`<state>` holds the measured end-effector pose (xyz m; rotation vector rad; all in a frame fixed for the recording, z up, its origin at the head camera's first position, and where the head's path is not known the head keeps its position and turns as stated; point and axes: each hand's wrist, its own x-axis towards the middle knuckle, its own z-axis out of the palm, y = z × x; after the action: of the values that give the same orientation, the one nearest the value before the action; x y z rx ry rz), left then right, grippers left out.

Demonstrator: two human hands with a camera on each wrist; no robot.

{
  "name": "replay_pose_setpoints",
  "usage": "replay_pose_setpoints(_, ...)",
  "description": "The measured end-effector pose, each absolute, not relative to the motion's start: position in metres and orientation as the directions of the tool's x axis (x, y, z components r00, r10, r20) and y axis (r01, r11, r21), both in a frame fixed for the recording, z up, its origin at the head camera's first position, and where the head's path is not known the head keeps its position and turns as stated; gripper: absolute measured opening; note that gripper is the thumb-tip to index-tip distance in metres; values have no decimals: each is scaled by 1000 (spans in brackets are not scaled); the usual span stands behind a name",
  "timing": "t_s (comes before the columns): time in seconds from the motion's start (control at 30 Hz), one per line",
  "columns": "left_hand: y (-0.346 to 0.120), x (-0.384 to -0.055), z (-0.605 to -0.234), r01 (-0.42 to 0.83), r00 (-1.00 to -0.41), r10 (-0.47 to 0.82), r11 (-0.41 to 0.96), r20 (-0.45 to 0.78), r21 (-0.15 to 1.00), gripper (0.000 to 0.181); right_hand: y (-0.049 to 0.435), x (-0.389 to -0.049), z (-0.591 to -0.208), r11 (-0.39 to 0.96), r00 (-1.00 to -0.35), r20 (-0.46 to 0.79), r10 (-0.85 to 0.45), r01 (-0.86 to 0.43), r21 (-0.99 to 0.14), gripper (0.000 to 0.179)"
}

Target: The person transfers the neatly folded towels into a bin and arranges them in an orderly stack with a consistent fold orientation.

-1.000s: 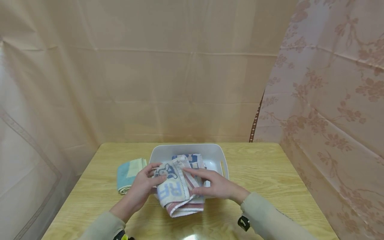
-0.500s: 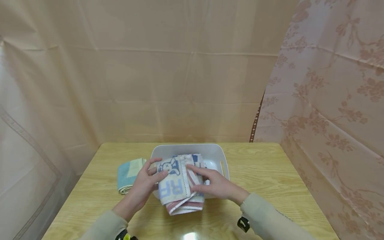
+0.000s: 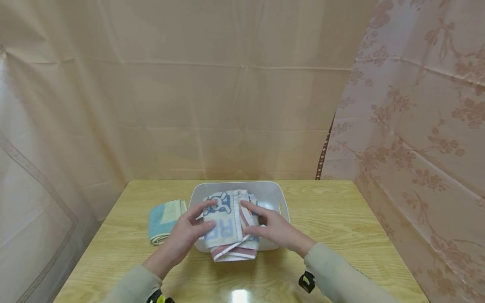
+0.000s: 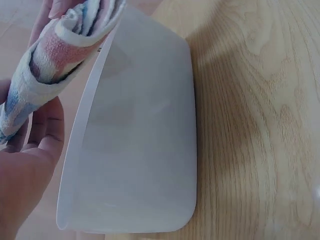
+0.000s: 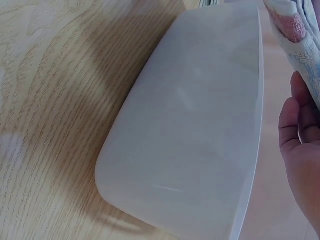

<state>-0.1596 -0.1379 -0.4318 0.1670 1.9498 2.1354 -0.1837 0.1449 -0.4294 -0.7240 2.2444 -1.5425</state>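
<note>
A folded towel (image 3: 223, 225), white with blue lettering, a blue cartoon animal and a dusky-red striped edge, is held over the white plastic bin (image 3: 270, 190). My left hand (image 3: 185, 229) grips its left side, thumb on top and fingers beneath, as the left wrist view shows. On the opposite side my right hand (image 3: 274, 227) holds the towel between thumb and fingers. In the left wrist view the folded layers (image 4: 65, 50) appear rolled together above the bin's rim. Most of the bin's inside is hidden behind the towel.
A folded teal and pale-yellow towel (image 3: 163, 221) lies on the wooden table (image 3: 333, 235), just left of the bin. Beige curtains (image 3: 227, 105) hang behind the table, and a pink floral curtain (image 3: 424, 147) hangs at the right.
Both hands keep hold of the white-and-blue towel. It has moved away from me and a little right, further over the bin, and its printed face lies straighter.
</note>
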Motion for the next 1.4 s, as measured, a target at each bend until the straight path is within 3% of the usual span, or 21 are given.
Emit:
replay_pose_setpoints(0.3,-139,-163,-430,-35,-935,351,75,-59,997,71,146,-185,-429,287,-838,-13,-546,-172,-942,73)
replay_pose_setpoints(0.67,-138,-178,-426,-55,-939,322,209,-122,976,72,148,-194,-430,285,-850,-17,-526,-157,-946,73)
replay_pose_setpoints(1.4,-128,-221,-427,-78,-962,232,273,-144,959,72,138,-221,-430,279,-934,-88,-347,-13,-960,69)
